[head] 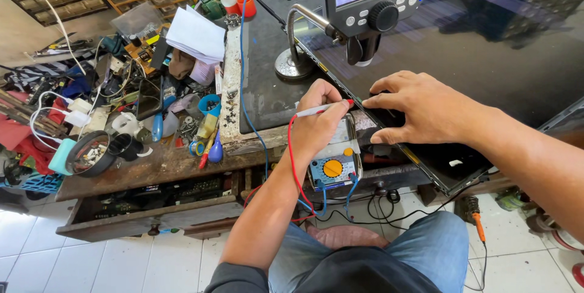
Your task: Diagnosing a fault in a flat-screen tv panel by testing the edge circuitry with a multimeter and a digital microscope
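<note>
Red-tipped white probe (322, 108) pinched in left hand (316, 124); right hand (420, 109) flat on dark glossy panel (486, 50).

The flat display panel (462, 56) lies on the workbench (152, 168), its near corner overhanging the edge. A multimeter (333, 165) sits just before that corner, apparently resting on the bench lip. The magnifier stand (293, 62) stands behind, clutter to its left, an open drawer (152, 208) below.

A cluttered wooden workbench (164, 168) has an open drawer (152, 217) below it. On the bench sit a stack of white papers (196, 34), a small blue cup (210, 103), a round dark tin of small parts (90, 153) and a white charger with cable (78, 110). White floor tiles (109, 262) lie beneath.
</note>
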